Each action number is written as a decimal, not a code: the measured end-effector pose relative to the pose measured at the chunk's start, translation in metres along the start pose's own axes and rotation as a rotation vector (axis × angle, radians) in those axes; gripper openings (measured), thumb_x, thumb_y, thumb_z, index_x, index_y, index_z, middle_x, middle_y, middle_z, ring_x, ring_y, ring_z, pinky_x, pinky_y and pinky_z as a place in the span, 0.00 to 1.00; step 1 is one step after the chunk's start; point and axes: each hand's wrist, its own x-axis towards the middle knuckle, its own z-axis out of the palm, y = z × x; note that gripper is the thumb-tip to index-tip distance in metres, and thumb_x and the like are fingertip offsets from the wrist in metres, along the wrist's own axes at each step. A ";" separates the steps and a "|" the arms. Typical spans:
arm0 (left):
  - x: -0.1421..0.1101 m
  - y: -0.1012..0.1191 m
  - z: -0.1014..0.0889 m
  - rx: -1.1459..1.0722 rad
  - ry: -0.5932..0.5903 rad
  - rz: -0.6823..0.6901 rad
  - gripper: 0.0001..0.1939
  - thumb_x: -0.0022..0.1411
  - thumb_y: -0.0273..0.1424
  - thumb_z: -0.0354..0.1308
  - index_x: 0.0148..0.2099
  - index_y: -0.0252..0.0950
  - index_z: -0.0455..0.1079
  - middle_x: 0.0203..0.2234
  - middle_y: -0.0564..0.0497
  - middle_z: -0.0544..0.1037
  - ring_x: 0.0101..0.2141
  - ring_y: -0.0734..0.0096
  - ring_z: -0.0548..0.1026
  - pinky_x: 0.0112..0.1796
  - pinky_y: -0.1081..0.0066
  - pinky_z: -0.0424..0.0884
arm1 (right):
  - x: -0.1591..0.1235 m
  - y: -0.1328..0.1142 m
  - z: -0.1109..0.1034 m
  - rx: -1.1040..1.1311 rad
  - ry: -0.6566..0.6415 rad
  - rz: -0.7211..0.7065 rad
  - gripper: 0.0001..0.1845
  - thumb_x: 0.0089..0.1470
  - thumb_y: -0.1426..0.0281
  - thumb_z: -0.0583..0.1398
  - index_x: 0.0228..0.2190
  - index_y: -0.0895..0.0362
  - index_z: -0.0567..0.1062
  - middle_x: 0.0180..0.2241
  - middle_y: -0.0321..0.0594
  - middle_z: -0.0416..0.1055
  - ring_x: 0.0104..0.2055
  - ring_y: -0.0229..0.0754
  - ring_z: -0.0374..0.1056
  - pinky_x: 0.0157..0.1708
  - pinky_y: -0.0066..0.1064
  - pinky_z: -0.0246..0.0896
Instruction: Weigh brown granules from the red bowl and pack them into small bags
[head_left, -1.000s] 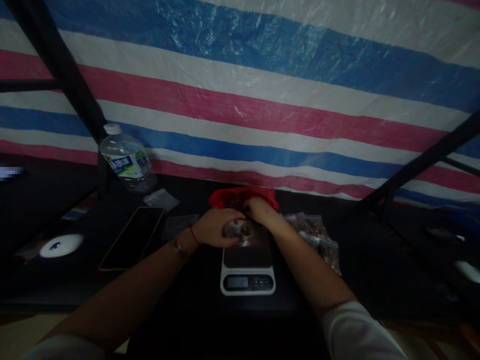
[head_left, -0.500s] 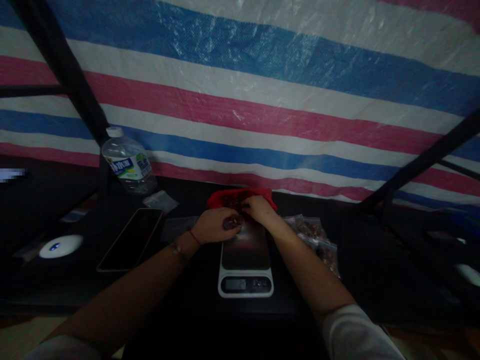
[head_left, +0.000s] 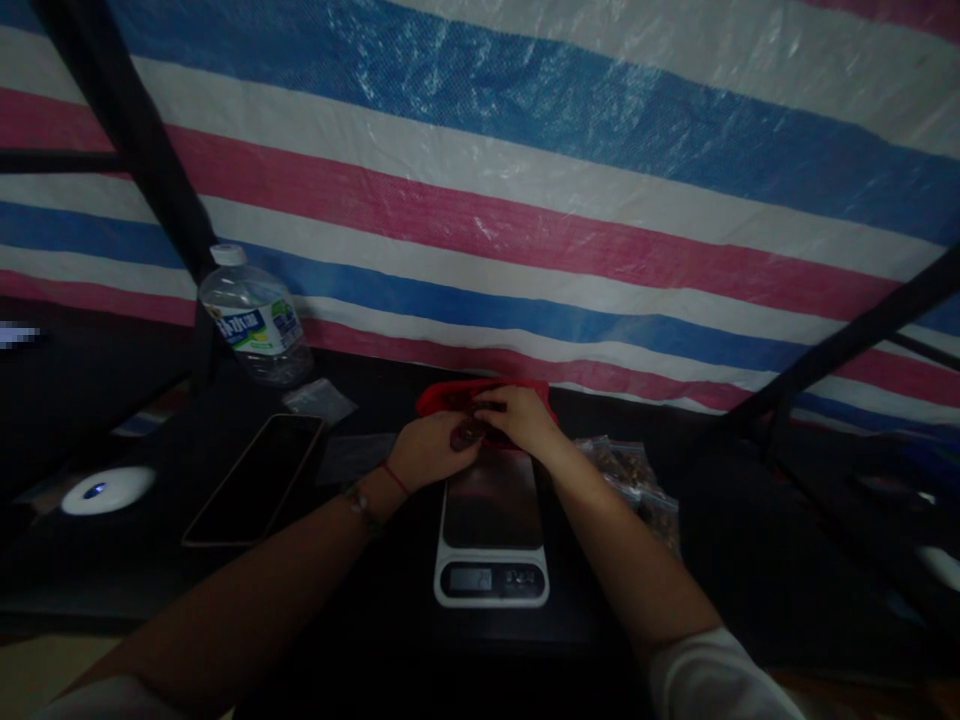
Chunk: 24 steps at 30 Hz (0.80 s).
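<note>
My left hand (head_left: 433, 445) is closed around a small bag of dark reddish-brown pieces (head_left: 466, 433), its mouth facing up above the far end of the kitchen scale. Close beside it, my right hand (head_left: 519, 415) has its fingers pinched together, with dark brown pieces seeming to show at the tips. Behind both hands lies an open red bag (head_left: 450, 397), partly covered by them. Under the hands, the white scale (head_left: 492, 590) has a bare dark plate and a lit display.
Several filled zip bags (head_left: 622, 465) lie right of the scale. To the left are a phone (head_left: 259, 480), flat clear bags (head_left: 319, 400), a white oval device (head_left: 109, 490) and a large plastic bottle (head_left: 259, 320). A striped tarpaulin (head_left: 525, 220) hangs behind, with dark metal bars.
My right hand has drawn back from inside the red bag toward the small bag in my left hand. The left hand keeps its hold. The view has shifted slightly.
</note>
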 end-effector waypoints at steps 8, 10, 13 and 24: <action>0.006 0.005 0.005 -0.004 0.049 -0.060 0.16 0.58 0.43 0.55 0.43 0.40 0.71 0.36 0.47 0.78 0.37 0.61 0.76 0.35 0.68 0.68 | 0.006 -0.002 0.008 -0.181 -0.042 -0.061 0.07 0.51 0.73 0.62 0.34 0.56 0.80 0.37 0.41 0.76 0.42 0.43 0.69 0.44 0.33 0.60; 0.007 0.004 0.006 0.003 0.055 -0.059 0.15 0.58 0.42 0.55 0.43 0.40 0.71 0.37 0.47 0.78 0.37 0.61 0.76 0.35 0.69 0.68 | 0.006 -0.002 0.009 -0.179 -0.050 -0.072 0.07 0.51 0.73 0.62 0.34 0.56 0.80 0.37 0.41 0.76 0.42 0.43 0.69 0.44 0.33 0.60; 0.008 0.003 0.006 0.018 0.057 -0.067 0.15 0.58 0.42 0.55 0.45 0.40 0.71 0.38 0.47 0.78 0.37 0.61 0.76 0.35 0.69 0.68 | 0.005 -0.002 0.011 -0.136 -0.054 -0.053 0.10 0.50 0.74 0.62 0.37 0.57 0.79 0.38 0.42 0.76 0.42 0.43 0.70 0.45 0.34 0.61; 0.011 0.001 0.007 0.017 0.045 -0.065 0.17 0.58 0.43 0.55 0.45 0.40 0.71 0.37 0.46 0.78 0.36 0.59 0.76 0.33 0.68 0.68 | 0.004 -0.004 0.014 -0.095 0.081 -0.083 0.04 0.50 0.76 0.63 0.30 0.57 0.77 0.34 0.40 0.73 0.38 0.41 0.67 0.42 0.33 0.61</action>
